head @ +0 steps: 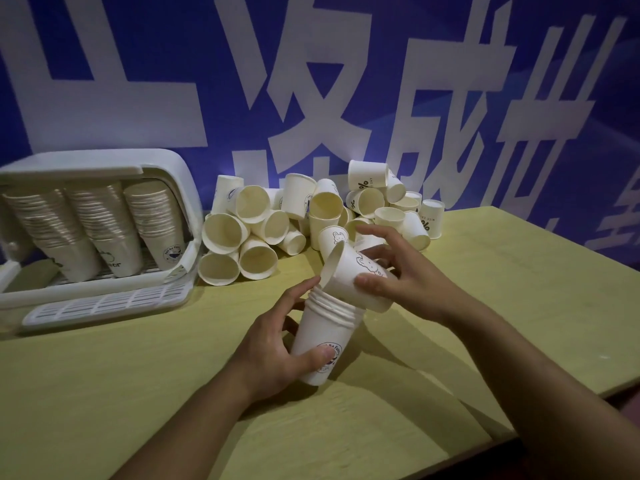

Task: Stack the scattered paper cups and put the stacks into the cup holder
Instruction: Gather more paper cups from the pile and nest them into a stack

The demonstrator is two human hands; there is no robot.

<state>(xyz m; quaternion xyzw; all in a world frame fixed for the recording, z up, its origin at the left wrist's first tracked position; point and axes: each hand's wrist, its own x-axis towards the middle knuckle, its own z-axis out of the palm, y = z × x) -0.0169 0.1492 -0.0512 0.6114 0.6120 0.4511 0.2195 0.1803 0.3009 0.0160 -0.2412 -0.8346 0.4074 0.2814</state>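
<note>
Yellow-green table [104, 393] before a blue wall [145, 64] with big white characters [304, 109].

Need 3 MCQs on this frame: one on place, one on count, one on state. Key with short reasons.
1. Where does the white plastic cup holder stand on the yellow-green table?
A. far left, by the wall
B. far right
C. near edge, in front of the hands

2. How many cup stacks stand inside the holder?
A. one
B. three
C. five

3. What is the right hand doing?
A. resting flat on the table
B. holding a single white paper cup with a bear drawing, tilted, at the top of the short stack of white paper cups that the left hand grips
C. reaching into the holder

Key: 1 A, the holder sits at the left, left of the loose cup pile. 2 B, three columns of rims show side by side. 3 B, fingers wrap the tilted cup over the stack's rims.
</note>
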